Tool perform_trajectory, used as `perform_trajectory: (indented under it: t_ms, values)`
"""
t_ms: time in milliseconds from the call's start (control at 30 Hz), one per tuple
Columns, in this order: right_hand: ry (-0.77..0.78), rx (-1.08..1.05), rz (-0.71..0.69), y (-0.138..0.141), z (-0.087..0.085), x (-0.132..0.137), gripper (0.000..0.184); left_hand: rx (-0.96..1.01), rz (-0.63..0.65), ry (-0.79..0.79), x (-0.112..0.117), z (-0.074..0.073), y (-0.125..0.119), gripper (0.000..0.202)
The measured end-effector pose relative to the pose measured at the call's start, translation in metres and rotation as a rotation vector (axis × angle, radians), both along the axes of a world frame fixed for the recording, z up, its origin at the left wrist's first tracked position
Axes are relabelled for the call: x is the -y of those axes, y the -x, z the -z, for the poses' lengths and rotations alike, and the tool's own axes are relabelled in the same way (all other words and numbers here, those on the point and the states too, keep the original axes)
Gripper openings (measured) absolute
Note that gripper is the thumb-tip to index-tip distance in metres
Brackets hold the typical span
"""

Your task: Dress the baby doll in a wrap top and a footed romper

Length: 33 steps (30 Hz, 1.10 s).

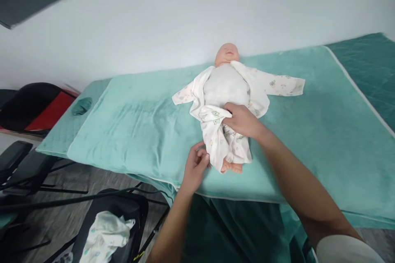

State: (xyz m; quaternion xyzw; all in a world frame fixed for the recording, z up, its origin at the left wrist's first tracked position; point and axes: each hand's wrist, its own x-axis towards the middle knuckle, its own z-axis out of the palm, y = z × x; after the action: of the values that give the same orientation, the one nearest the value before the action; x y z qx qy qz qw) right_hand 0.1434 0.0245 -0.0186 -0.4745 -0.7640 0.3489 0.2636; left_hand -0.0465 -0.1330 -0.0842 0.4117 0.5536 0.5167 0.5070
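A baby doll point(227, 54) lies on its back on the teal-covered bed. It has a white body point(225, 84), and an unfastened white printed baby jacket point(261, 84) is spread out under it. White printed baby pants point(212, 141) cover its legs, and its feet point(233, 167) stick out below. My right hand point(242, 120) is closed on the bunched waist of the pants, over the doll's belly. Beside the pant leg on the left, my left hand point(196, 164) has its fingers curled, thumb and fingertips at the fabric's edge. Some of its fingertips are hidden.
The teal cover point(132, 111) spreads over the bed, which has a face hole point(82, 106) at its left end. A white wall point(185, 16) rises behind. At the lower left, a black chair point(132, 209) holds a white printed cloth point(108, 234). A red and black chair point(43, 107) stands farther left.
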Motion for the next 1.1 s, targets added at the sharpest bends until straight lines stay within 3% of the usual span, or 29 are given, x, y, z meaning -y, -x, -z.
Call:
perform_trajectory:
  t_ms: [200, 467, 667, 767, 867, 967, 1100]
  values:
    - [0.010, -0.009, -0.021, -0.001, 0.002, 0.000, 0.010, 0.046, -0.017, -0.002, -0.006, 0.001, 0.002, 0.041]
    - [0.037, 0.006, -0.060, -0.003, -0.002, 0.001, 0.011, -0.125, -0.256, 0.015, -0.026, 0.003, -0.001, 0.031]
    - [0.123, -0.063, -0.291, -0.021, -0.009, -0.003, 0.035, -0.310, -0.329, -0.084, -0.042, 0.001, -0.001, 0.021]
    - [0.137, -0.135, -0.341, -0.028, -0.009, -0.005, 0.032, -0.382, -0.379, -0.209, -0.064, -0.009, 0.005, 0.016]
    - [0.021, -0.152, -0.310, -0.031, -0.008, -0.005, 0.024, -0.367, -0.323, -0.316, -0.095, -0.026, 0.010, 0.017]
    - [-0.131, -0.198, -0.302, -0.032, -0.004, -0.004, 0.019, -0.327, -0.191, -0.309, -0.123, -0.037, 0.011, 0.017]
    - [-0.276, -0.225, 0.002, -0.029, 0.007, -0.006, 0.016, -0.287, 0.043, -0.245, -0.142, -0.027, 0.011, 0.016]
